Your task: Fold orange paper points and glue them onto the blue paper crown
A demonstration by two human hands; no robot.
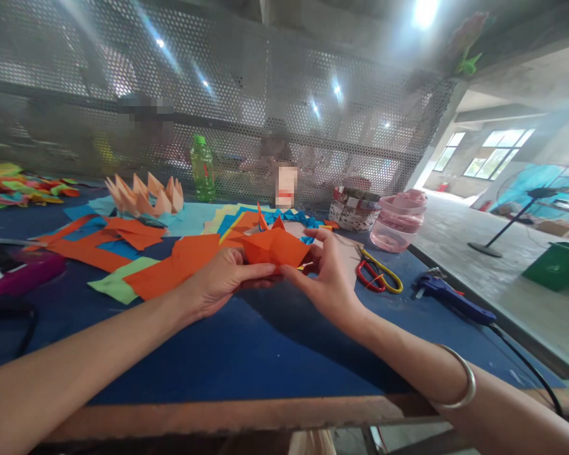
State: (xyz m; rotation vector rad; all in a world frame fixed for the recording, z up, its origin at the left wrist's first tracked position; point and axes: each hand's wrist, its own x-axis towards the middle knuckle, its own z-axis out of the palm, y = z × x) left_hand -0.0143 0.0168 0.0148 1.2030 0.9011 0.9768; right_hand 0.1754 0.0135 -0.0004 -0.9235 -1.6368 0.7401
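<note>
Between my two hands, just above the blue tabletop, is a folded orange paper piece (275,248) with pointed tips on top. My left hand (225,278) grips its left and lower edge, thumb along the front. From the other side my right hand (329,272) pinches it, thumb at the lower front and fingers behind. Flat orange paper (184,262) lies beside my left hand, partly over a light green sheet (123,278). Blue folded paper (294,218) shows just behind the held piece. Scissors (379,272) with red and yellow handles lie right of my right hand.
A peach paper crown of points (145,196) stands back left near a green bottle (202,170). At the right are a woven basket (354,208), a pink plastic container (398,221) and a blue glue gun (455,298) with its cord. A perforated metal screen (246,76) rises behind.
</note>
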